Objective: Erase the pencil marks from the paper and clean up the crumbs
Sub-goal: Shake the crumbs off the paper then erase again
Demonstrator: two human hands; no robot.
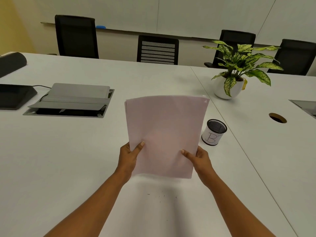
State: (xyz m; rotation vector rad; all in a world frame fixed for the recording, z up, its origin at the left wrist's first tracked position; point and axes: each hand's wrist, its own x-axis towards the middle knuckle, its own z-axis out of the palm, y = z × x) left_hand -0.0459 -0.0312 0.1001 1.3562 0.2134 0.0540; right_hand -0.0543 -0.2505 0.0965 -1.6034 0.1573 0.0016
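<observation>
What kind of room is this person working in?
Probably an office meeting room: a white table with black chairs along its far side, a cable box set into the tabletop, and a whiteboard behind.

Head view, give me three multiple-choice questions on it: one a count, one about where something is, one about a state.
1. How many chairs are behind the table?
A) two B) four C) six
2. Where does the cup stand?
A) left of the paper B) right of the paper C) on a chair
3. What is the paper's state?
A) flat on the table B) crumpled C) held up by both hands

Answers:
1 B, four black chair backs show along the far side.
2 B, the cup sits on the table beside the paper's right edge.
3 C, the left hand and right hand pinch its lower edges, clear of the table.
</observation>
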